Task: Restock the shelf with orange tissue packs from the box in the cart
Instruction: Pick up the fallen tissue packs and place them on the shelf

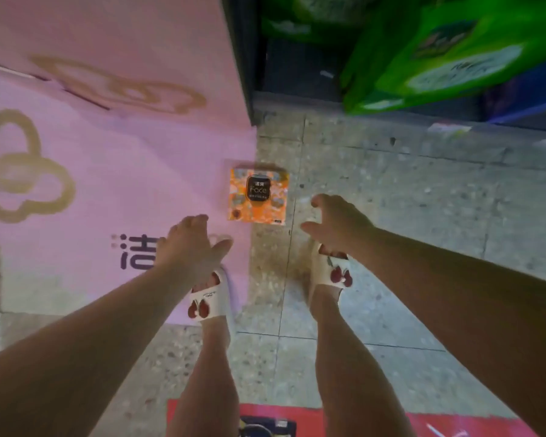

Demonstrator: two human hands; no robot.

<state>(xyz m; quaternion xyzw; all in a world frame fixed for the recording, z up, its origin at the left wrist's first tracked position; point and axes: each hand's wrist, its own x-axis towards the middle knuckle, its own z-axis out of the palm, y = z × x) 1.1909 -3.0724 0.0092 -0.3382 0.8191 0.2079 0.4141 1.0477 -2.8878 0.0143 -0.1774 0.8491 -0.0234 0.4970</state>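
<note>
Floor (pixel 391 190) carries one orange tissue pack (pixel 258 195) at the pink box's (pixel 108 146) edge; left hand (pixel 189 244) and right hand (pixel 338 225) hover open, empty.

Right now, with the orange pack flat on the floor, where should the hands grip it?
Grip the orange pack by its two side edges, coming from above. It lies face up beside the pink box, and the open left hand and right hand already flank it. Its left edge looks close to the box, so finger room may be tight there.
</note>
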